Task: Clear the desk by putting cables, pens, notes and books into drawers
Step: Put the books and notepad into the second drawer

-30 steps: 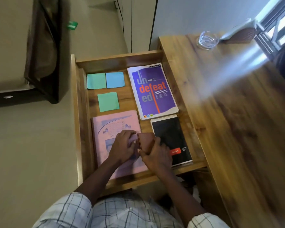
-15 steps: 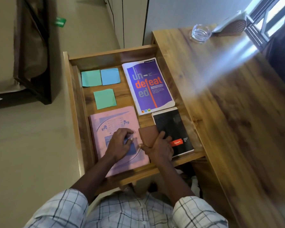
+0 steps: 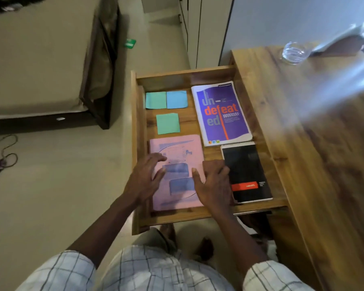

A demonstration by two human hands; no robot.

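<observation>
Our two bare hands reach forward and down, palms down, side by side.

Our left hand [image 3: 144, 178] lies flat with its fingers [image 3: 155, 159] spread and pointing forward, the thumb angled inward toward the other hand. Our right hand [image 3: 213, 182] sits just beside it, well short of touching, its fingers [image 3: 215, 165] loosely curled and its thumb stretched out to the left. Neither hand grips anything that we can see. Both forearms are bare and run back toward us, converging from checked short sleeves [image 3: 67, 269] at the bottom of the view.
</observation>
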